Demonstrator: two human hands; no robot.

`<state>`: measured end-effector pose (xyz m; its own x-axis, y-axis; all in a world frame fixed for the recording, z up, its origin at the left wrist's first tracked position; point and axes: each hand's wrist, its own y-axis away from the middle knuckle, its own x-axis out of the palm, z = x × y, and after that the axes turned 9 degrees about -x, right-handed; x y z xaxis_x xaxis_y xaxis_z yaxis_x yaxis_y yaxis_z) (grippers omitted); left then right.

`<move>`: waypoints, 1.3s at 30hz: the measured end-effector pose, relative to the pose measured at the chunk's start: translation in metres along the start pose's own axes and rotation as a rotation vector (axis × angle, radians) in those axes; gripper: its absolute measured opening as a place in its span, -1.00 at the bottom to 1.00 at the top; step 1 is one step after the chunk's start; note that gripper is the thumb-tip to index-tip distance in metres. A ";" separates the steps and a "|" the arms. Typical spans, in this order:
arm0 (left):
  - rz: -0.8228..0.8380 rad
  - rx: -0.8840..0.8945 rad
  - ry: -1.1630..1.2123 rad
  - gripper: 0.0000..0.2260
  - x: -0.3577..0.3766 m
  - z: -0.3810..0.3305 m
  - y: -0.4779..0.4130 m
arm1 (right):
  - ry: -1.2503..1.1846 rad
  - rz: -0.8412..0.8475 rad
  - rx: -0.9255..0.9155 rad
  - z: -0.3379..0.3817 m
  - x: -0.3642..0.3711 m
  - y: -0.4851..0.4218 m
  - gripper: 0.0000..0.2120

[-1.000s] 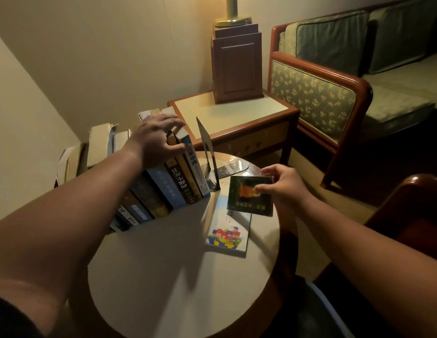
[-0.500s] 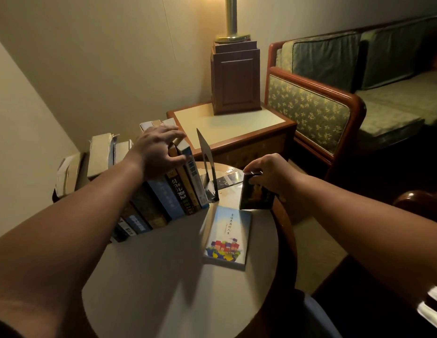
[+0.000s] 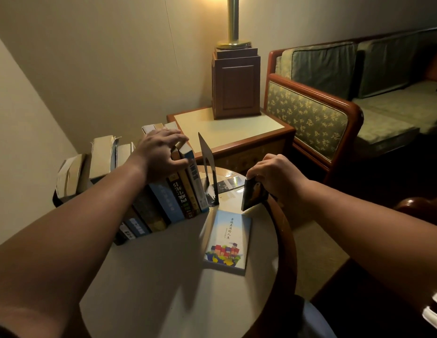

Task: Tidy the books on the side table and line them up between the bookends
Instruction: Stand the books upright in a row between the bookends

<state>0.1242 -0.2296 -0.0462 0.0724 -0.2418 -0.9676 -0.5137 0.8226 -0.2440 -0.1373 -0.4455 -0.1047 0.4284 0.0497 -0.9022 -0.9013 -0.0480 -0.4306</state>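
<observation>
Leftmost, a row of books (image 3: 163, 206) stands on the round table (image 3: 151, 284), spines facing the camera, long axes upright with a lean toward the left. Pale, worn page blocks show at the far left end; toward the right the spines run blue, dark with white lettering, tan, and pale blue.

Left hand (image 3: 158, 154) rests on top of the row near its right end, fingers spread and curled over the upper edges of the last few books, thumb pressed against the outermost spine; it steadies them rather than lifting any.

Just right of the last book stands a dark metal bookend (image 3: 207, 172), upright plate with an arched cut-out, foot flat on the table, touching or nearly touching the row; cannot tell which.

Below and right of the bookend a pale blue book (image 3: 228, 240) lies flat, cover up, with a picture of coloured houses at its near end; long axis runs toward the camera.

Right hand (image 3: 276, 176) pinches the top edge of a small dark book (image 3: 252, 195) from above. That book stands on edge at the table's right rim, cover toward the bookend, lower edge just beside the flat book's far corner.

Behind, a square side table (image 3: 237, 132) carries a wooden lamp base (image 3: 235, 84).
</observation>
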 end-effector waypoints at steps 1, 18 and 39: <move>-0.002 0.001 0.001 -0.26 0.000 0.000 0.000 | -0.005 0.007 -0.002 -0.001 0.002 0.000 -0.74; -0.013 -0.004 0.013 -0.25 -0.001 -0.002 0.001 | -0.347 -0.077 0.496 0.016 0.029 -0.010 -0.77; -0.021 -0.017 0.042 -0.25 -0.005 -0.007 0.005 | -0.577 -0.217 0.499 0.017 0.064 0.014 -0.39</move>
<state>0.1154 -0.2280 -0.0418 0.0477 -0.2801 -0.9588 -0.5266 0.8086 -0.2625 -0.1241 -0.4256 -0.1680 0.6200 0.5224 -0.5855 -0.7824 0.4682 -0.4108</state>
